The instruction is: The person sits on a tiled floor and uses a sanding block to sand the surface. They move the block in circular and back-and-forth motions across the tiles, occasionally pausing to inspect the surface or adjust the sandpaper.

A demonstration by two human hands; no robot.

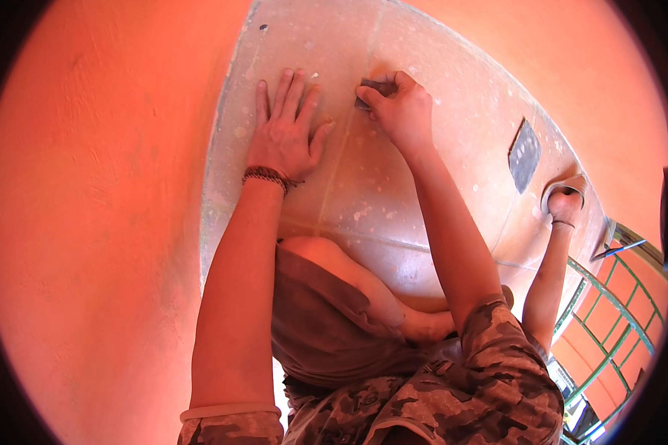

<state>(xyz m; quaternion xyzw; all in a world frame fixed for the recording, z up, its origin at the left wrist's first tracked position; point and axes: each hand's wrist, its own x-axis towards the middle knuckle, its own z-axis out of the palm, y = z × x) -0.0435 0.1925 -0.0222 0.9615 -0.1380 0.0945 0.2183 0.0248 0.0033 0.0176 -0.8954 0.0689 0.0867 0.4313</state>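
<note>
Head view looks down on a pale, speckled floor (364, 185) bounded by orange walls (89, 222) on the left and far side, its left edge running just beside the left hand (286, 130). That hand lies flat, fingers spread, palm on the floor, a braided wristband (266, 176) at the wrist. The right hand (401, 107) is closed, fingers pinching a small dark sanding pad (371, 90) against the floor near the far edge. Bare floor lies open toward a dark sheet (525, 154) at the right, near a sandalled foot (565, 200) and green railing (608, 326).
</note>
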